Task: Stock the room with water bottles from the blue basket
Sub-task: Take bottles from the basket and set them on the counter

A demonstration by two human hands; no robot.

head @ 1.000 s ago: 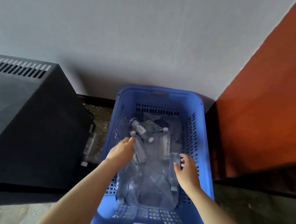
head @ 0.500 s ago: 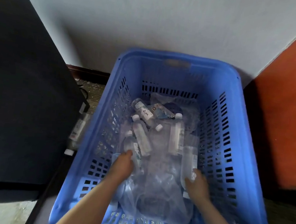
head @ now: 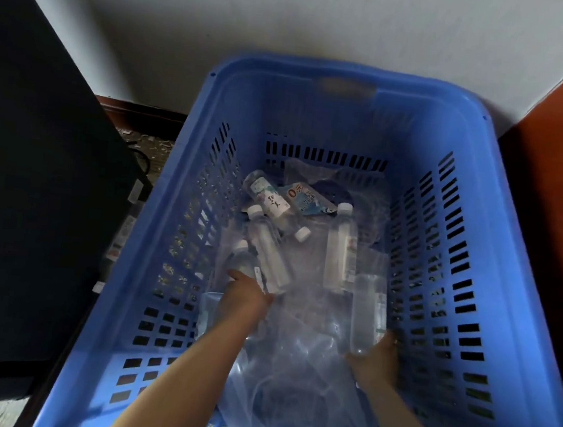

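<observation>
Clear bottles (head: 368,311) get grabbed mid-body, tbh: right hand (head: 376,362) is wrapped round one's base at 4 o'clock, left hand (head: 244,296) can't be judged.

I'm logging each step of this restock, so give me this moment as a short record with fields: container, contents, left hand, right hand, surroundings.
container: blue basket, open top, slotted walls
contents: water bottles lying flat on clear plastic wrap
left hand: inside basket, on a bottle near the left wall; grip not clearly visible
right hand: at the base of a bottle by the right wall
surroundings: black cabinet at left, white wall behind
</observation>
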